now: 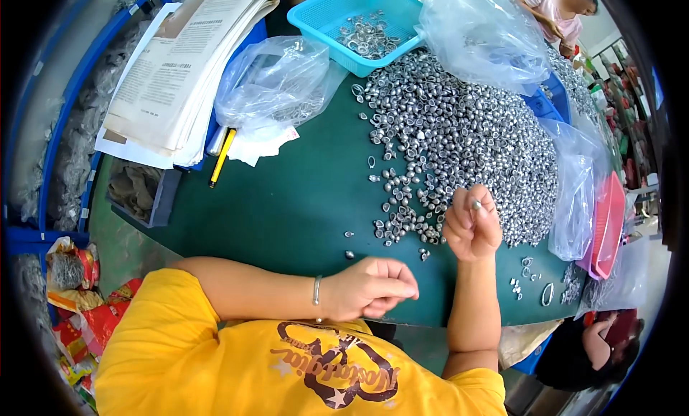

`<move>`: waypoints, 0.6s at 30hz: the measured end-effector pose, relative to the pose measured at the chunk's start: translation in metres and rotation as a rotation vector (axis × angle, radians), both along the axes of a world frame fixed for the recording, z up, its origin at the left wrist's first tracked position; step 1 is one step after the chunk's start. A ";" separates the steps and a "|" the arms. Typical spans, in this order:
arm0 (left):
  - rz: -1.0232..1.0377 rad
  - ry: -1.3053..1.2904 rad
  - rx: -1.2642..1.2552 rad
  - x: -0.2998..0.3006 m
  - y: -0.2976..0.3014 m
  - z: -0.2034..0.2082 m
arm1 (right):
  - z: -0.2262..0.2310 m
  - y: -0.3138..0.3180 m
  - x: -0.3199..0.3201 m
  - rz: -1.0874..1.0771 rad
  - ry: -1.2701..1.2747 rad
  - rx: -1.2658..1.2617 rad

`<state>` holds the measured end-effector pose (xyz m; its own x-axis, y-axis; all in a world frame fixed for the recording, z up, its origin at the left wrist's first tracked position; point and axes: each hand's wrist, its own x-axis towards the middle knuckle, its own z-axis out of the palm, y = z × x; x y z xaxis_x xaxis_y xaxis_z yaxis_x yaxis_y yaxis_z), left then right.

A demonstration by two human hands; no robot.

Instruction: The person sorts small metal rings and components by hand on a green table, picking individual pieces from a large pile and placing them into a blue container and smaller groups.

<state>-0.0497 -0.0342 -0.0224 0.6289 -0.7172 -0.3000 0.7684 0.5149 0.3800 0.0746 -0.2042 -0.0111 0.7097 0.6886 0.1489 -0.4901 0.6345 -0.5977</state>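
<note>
- Right hand (472,226): raised over the near edge of the heap, fingers curled in, thumb and fingertips apparently pinching a small grey piece (476,204); fingertip hold probably suits so tiny an item.
- Left hand (377,287): near the counter's front edge, fingers bent inward; cannot tell whether the tips meet or hold anything.
- Silvery metal pieces (459,122): heaped on the green counter (273,208), ahead of the right hand, presumably for short reach. Strays lie between heap and left hand.
- Blue basket (337,52): at the heap's far side, holding loose ring-like pieces; its walls likely keep them apart from the heap.
- Papers (172,79), yellow pen (223,158): off left, perhaps to leave arm room.
</note>
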 end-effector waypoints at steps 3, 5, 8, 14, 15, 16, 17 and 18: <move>0.370 -0.705 0.716 0.028 0.013 0.013 | 0.010 0.006 0.001 -0.043 0.126 -0.125; 0.488 -1.027 1.285 0.054 0.033 0.021 | 0.015 0.018 -0.001 -0.242 -0.030 -0.846; 0.473 -1.227 1.588 0.077 0.042 0.007 | 0.014 0.039 -0.012 -0.372 -0.783 -1.470; 0.342 -1.321 1.653 0.079 0.035 -0.004 | 0.007 0.047 -0.017 -0.366 -0.962 -1.641; 0.327 -1.327 1.661 0.080 0.035 -0.003 | 0.006 0.047 -0.017 -0.371 -0.972 -1.657; 0.315 -1.321 1.659 0.082 0.034 -0.003 | 0.004 0.048 -0.017 -0.376 -0.982 -1.672; 0.303 -1.315 1.656 0.083 0.033 -0.002 | 0.003 0.047 -0.016 -0.381 -0.992 -1.687; 0.296 -1.310 1.654 0.083 0.034 -0.002 | 0.000 0.046 -0.016 -0.419 -1.062 -1.657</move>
<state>0.0336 -0.0007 -0.0241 0.9617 -0.1831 0.2041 -0.2711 -0.7463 0.6079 0.0590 -0.1582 -0.0108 0.9059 0.4201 0.0533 0.3867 -0.7694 -0.5085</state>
